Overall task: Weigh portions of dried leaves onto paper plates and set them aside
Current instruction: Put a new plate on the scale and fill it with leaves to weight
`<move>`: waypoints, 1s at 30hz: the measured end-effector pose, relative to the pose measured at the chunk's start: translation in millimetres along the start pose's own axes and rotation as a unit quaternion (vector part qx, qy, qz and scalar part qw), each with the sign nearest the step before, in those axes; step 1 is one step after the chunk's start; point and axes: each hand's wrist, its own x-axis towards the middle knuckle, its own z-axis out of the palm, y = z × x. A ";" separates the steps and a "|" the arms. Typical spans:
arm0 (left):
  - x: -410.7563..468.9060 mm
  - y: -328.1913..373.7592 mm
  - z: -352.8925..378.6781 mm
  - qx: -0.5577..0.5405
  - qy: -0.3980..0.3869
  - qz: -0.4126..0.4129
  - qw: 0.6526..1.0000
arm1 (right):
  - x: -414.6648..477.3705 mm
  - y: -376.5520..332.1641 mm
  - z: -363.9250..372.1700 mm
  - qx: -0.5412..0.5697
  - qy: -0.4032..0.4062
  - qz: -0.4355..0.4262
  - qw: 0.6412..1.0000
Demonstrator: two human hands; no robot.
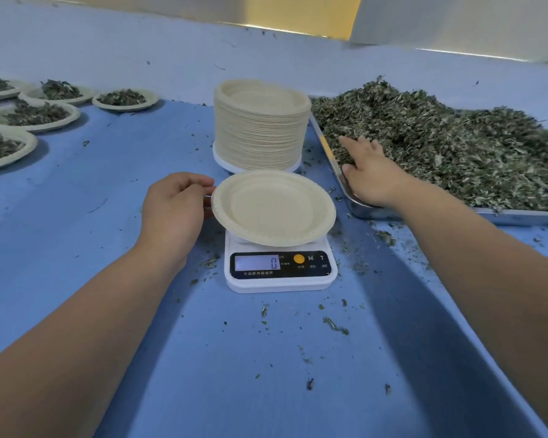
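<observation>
The scale (280, 273) sits near on the blue bench (108, 184) and reads zero, with an empty plate (272, 208) on it, overhanging the front. The left hand (171, 207) has a light pinching grip on the plate's left rim. It would be best to ease that off before reading, since any press skews the weight. The right hand (370, 175) lies on the dried leaves (440, 140) at the near corner of the metal tray (519, 216), fingers spread, its grip released with nothing gathered yet. Take a modest handful, drop it mid-plate, then add pinches. Behind stands the plate stack (261, 128); the filled plates (32, 116) wait far left.
</observation>
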 end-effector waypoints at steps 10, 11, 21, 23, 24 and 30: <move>2.8 -2.3 0.6 0.006 -0.003 -0.008 1.000 | 55.1 21.4 19.0 -0.189 -0.118 0.073 0.972; 3.1 -2.5 0.7 0.007 -0.003 -0.009 1.000 | 55.3 21.7 17.7 -0.185 -0.122 0.069 0.973; 0.4 -1.3 1.0 0.033 -0.009 0.000 0.999 | 35.4 7.6 1.8 -0.212 -0.113 0.010 0.971; -0.1 -0.7 1.1 0.033 -0.010 -0.003 0.999 | 29.3 4.9 -2.5 -0.216 -0.097 -0.011 0.971; -0.2 -0.2 0.8 0.034 -0.008 -0.004 0.999 | 26.6 4.7 -4.8 -0.218 -0.085 -0.015 0.972; -0.8 1.6 1.4 0.025 -0.004 -0.003 1.000 | 14.8 10.2 -24.8 -0.131 0.075 -0.037 0.988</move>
